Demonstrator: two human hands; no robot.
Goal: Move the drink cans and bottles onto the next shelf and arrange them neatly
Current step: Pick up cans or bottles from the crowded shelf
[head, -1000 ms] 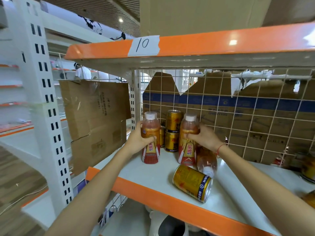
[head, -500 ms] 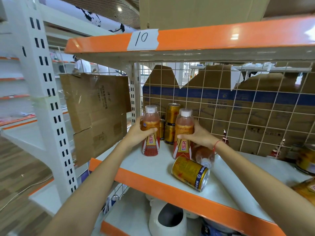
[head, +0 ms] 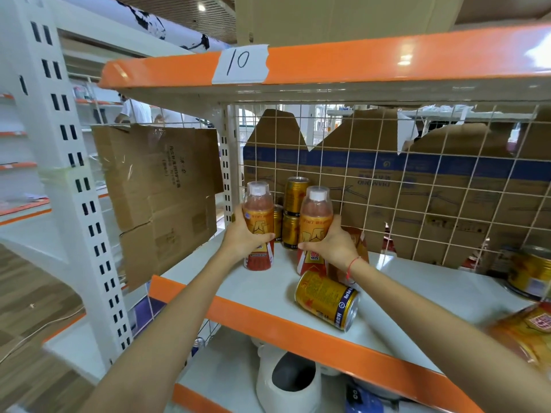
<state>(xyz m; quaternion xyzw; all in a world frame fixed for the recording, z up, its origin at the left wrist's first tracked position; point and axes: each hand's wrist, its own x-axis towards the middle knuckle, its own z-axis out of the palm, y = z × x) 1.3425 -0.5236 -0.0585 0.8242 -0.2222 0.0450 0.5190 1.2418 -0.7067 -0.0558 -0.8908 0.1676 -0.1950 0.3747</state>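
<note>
Orange-edged white shelving (head: 372, 65), wire-mesh back (head: 447, 186), wood floor (head: 32, 293).

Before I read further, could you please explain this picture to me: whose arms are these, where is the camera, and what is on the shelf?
No machine here: a person wears a camera on the head, looking down at their own hands. The left hand grips one bottle; the right hand grips another bottle. Both bottles are upright over the white shelf. Behind them stand stacked gold cans; in front, one can lies on its side.
</note>
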